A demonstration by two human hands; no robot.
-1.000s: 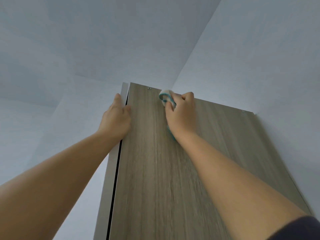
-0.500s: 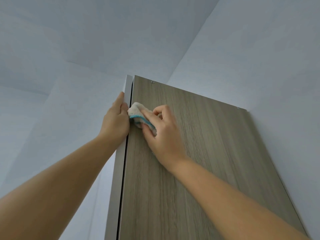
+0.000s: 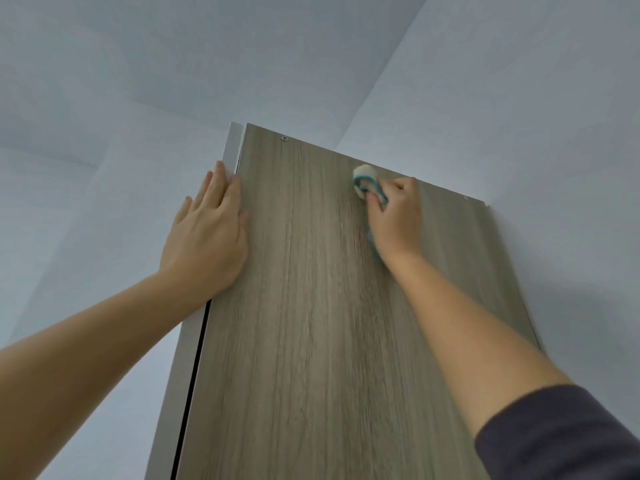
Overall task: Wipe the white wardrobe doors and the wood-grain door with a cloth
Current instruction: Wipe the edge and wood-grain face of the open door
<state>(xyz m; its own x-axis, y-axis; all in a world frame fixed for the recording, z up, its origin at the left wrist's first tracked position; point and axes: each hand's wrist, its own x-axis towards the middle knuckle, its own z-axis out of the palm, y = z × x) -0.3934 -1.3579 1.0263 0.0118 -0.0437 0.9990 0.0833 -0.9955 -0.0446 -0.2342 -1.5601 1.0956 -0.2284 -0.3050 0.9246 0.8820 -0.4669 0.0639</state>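
Observation:
I look up at the tall wood-grain door (image 3: 311, 306), which fills the middle of the head view. My right hand (image 3: 394, 220) is shut on a white cloth with a teal edge (image 3: 365, 183) and presses it against the door just below its top edge, right of centre. My left hand (image 3: 207, 233) lies flat with fingers apart over the door's left edge, partly on the pale frame strip (image 3: 180, 368). A white wardrobe panel (image 3: 86, 254) stands to the left.
White wall (image 3: 554, 133) runs along the door's right side and white ceiling spans above. A dark gap shows between the door and the frame strip below my left hand. Two small screw heads sit near the door's top edge.
My right hand has carried the cloth from the door's left edge, beside my left hand, up and right to near the top edge. My left hand has flattened against the edge.

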